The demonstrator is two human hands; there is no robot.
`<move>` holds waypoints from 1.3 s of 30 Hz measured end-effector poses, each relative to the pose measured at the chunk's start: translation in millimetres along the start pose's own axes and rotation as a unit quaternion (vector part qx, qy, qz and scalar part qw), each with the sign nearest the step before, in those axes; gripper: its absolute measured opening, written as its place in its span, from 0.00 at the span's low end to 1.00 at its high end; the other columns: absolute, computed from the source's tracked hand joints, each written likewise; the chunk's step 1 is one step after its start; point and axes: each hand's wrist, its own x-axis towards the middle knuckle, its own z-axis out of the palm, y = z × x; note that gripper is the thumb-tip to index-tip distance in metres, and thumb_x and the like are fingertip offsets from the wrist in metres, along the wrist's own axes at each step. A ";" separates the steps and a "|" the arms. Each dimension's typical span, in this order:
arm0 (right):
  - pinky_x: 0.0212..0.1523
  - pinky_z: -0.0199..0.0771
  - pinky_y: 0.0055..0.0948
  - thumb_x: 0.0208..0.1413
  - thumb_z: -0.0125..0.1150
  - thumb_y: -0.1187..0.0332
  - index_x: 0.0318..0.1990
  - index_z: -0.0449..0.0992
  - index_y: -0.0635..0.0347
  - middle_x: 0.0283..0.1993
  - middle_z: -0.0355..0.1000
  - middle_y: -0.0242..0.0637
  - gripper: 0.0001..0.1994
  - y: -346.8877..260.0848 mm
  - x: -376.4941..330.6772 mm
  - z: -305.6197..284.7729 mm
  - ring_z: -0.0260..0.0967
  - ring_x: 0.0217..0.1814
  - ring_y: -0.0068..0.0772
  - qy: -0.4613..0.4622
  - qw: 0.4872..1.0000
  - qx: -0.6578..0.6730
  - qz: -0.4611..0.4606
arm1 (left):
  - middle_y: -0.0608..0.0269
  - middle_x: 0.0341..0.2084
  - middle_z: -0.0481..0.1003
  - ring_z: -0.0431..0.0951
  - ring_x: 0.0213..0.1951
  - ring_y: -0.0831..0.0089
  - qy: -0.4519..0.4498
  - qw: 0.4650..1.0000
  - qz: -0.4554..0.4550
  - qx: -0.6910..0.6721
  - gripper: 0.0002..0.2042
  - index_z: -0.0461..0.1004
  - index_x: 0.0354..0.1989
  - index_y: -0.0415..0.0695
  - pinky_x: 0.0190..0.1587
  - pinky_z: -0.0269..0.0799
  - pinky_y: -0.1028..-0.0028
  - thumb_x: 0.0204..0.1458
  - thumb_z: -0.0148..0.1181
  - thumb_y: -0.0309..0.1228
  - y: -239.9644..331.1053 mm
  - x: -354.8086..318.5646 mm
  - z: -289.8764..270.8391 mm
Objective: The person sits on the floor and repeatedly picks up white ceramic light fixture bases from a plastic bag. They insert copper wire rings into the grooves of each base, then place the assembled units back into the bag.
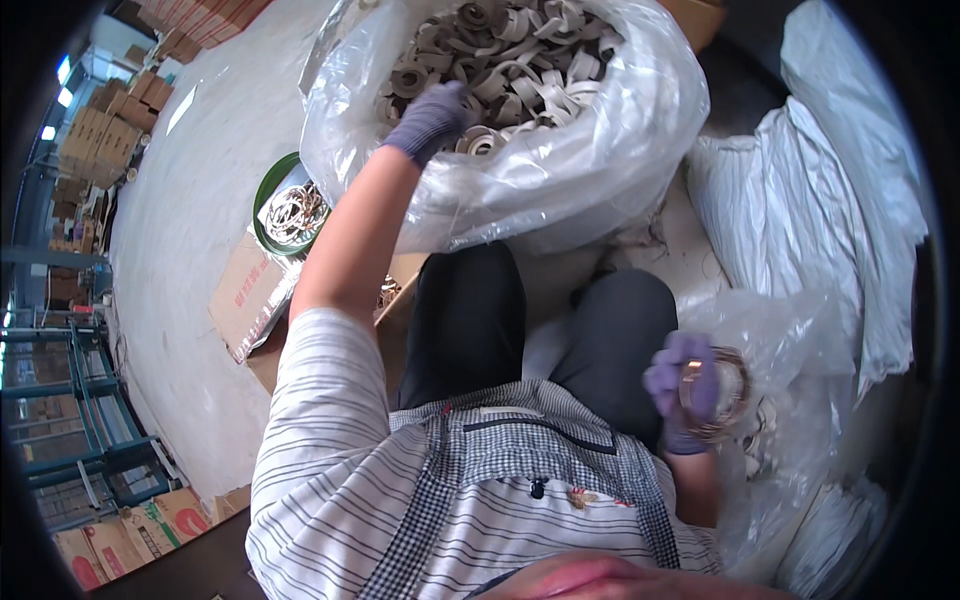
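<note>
My left hand (432,118), in a purple knit glove, reaches over the near left rim of a large clear plastic bag (560,195). Its fingers look curled at the edge of a heap of off-white curved plastic pieces (530,75); whatever they hold is hidden. Low on the right, beside my knee, my gloved right hand (688,385) is closed around a bundle of thin copper-coloured rings (735,395). The rings hang round the hand and are slightly blurred.
A green round tub (262,225) with metallic rings stands left of the bag, above an open cardboard box (245,290). White sacks (790,210) and a clear plastic sheet (800,340) lie on the right. Stacked cartons (100,140) and blue racks (85,420) line the far left.
</note>
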 end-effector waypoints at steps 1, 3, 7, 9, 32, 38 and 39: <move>0.28 0.69 0.37 0.74 0.51 0.54 0.44 0.71 0.49 0.38 0.69 0.36 0.11 10.2 11.8 5.4 0.64 0.21 0.29 -0.066 0.998 0.000 -0.021 | 0.45 0.42 0.81 0.82 0.45 0.47 -0.078 0.994 0.047 0.053 0.23 0.79 0.47 0.39 0.51 0.77 0.56 0.50 0.69 0.44 -17.1 21.5 23.3; 0.32 0.72 0.39 0.74 0.51 0.54 0.46 0.72 0.51 0.39 0.69 0.39 0.12 14.9 23.5 7.5 0.65 0.21 0.29 -0.109 0.992 -0.037 -0.047 | 0.38 0.37 0.81 0.82 0.43 0.45 -0.182 0.972 0.120 0.087 0.30 0.79 0.44 0.32 0.48 0.79 0.56 0.45 0.73 0.50 -37.7 40.0 55.3; 0.33 0.74 0.39 0.74 0.50 0.55 0.46 0.72 0.52 0.41 0.69 0.40 0.12 11.7 21.3 11.7 0.65 0.21 0.29 -0.062 0.994 -0.083 -0.031 | 0.48 0.44 0.83 0.83 0.46 0.49 -0.198 0.977 0.053 0.060 0.16 0.86 0.44 0.49 0.52 0.78 0.59 0.49 0.65 0.41 -32.3 52.9 100.3; 0.33 0.74 0.39 0.74 0.51 0.55 0.46 0.72 0.53 0.41 0.70 0.41 0.12 8.3 20.9 18.0 0.66 0.21 0.28 -0.053 0.994 -0.091 -0.035 | 0.50 0.45 0.83 0.83 0.47 0.50 -0.136 0.990 0.001 -0.029 0.15 0.86 0.45 0.52 0.53 0.78 0.59 0.51 0.65 0.42 -44.1 45.1 89.6; 0.41 0.76 0.32 0.74 0.47 0.63 0.50 0.74 0.69 0.40 0.78 0.45 0.15 -11.3 9.9 60.7 0.71 0.33 0.26 0.131 0.930 -0.274 -0.208 | 0.59 0.50 0.77 0.81 0.38 0.78 -0.289 0.778 0.001 -0.558 0.33 0.61 0.74 0.47 0.37 0.80 0.78 0.56 0.57 0.23 194.8 -217.7 -2.2; 0.41 0.73 0.20 0.66 0.54 0.69 0.55 0.77 0.68 0.46 0.80 0.35 0.15 -17.2 -12.5 79.4 0.69 0.35 0.19 0.082 0.758 -0.607 -0.224 | 0.50 0.55 0.72 0.77 0.55 0.59 -0.149 0.870 0.089 -0.461 0.31 0.65 0.69 0.40 0.59 0.75 0.64 0.56 0.65 0.32 207.1 -269.8 24.4; 0.39 0.72 0.21 0.68 0.51 0.67 0.56 0.76 0.69 0.45 0.80 0.36 0.17 -19.2 -13.1 80.7 0.68 0.34 0.19 0.108 0.787 -0.579 -0.181 | 0.47 0.55 0.72 0.77 0.55 0.57 -0.138 0.906 0.099 -0.388 0.31 0.66 0.68 0.39 0.59 0.75 0.63 0.55 0.66 0.34 213.0 -275.4 15.9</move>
